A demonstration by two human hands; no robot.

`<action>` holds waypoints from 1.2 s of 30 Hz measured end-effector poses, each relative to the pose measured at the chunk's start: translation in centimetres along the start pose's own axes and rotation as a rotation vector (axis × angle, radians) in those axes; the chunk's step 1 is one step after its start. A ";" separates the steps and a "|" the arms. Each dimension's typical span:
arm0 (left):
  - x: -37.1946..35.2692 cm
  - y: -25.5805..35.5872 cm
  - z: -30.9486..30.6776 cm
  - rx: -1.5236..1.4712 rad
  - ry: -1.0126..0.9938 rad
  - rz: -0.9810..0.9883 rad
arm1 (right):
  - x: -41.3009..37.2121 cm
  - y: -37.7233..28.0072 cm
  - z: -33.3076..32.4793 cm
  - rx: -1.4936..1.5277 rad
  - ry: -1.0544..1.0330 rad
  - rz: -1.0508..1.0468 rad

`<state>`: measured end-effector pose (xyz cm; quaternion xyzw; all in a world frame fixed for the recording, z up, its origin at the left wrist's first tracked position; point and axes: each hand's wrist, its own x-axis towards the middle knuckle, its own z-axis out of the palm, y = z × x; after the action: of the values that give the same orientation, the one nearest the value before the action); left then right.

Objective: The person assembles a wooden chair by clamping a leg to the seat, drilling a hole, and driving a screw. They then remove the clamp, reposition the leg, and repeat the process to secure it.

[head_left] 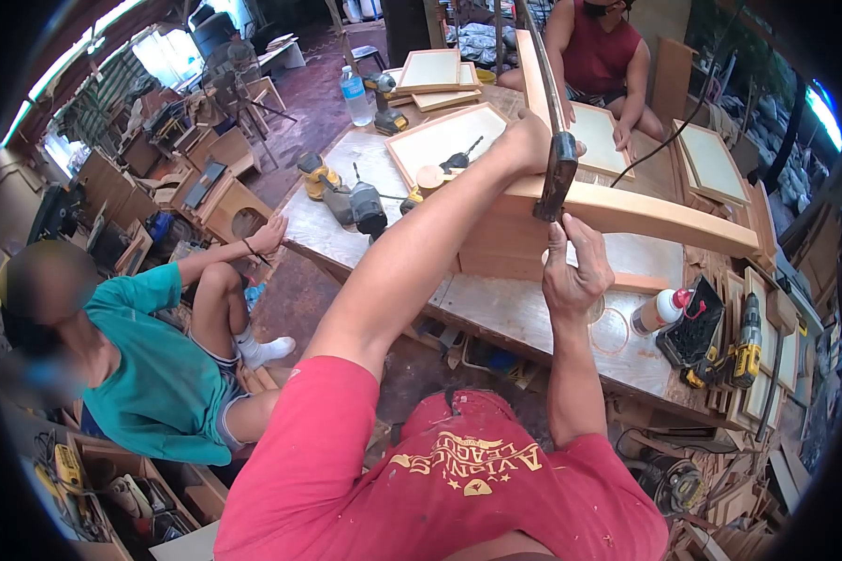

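Observation:
A long bar clamp (558,159) with a dark head stands across the corner of a wooden frame (655,213). My left hand (526,145) is closed around the clamp's bar beside the upright board, a fingertip showing on the far side. Just below the clamp head, my right hand (578,271) pinches its lower end, where the handle is mostly hidden by the fingers. Under the frame lies the worktable (496,304). A white bottle with a red cap (661,311) stands right of my right hand.
Drills (367,208) and a pale panel (449,140) lie on the table's left. A yellow drill (747,341) and black tray (690,323) sit at right. A person in teal (159,355) sits at left; another in dark red (599,56) sits across, hands at a panel.

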<state>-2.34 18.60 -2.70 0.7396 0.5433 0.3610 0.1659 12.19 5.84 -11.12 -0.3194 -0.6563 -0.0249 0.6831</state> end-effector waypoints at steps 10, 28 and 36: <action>-1.3 1.5 -0.8 -0.041 0.005 -0.019 | 0.0 -0.5 -0.7 0.053 -0.022 0.075; -2.4 5.1 -2.6 0.020 -0.110 -0.189 | 0.2 -0.8 -0.4 -0.003 0.063 -0.053; -0.1 0.6 0.0 -0.024 0.061 0.071 | -0.3 -0.7 -0.1 -0.052 0.044 0.058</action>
<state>-1.96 18.24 -2.33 0.7450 0.5171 0.3955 0.1453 11.95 5.14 -11.09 -0.3552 -0.6307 -0.0290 0.6894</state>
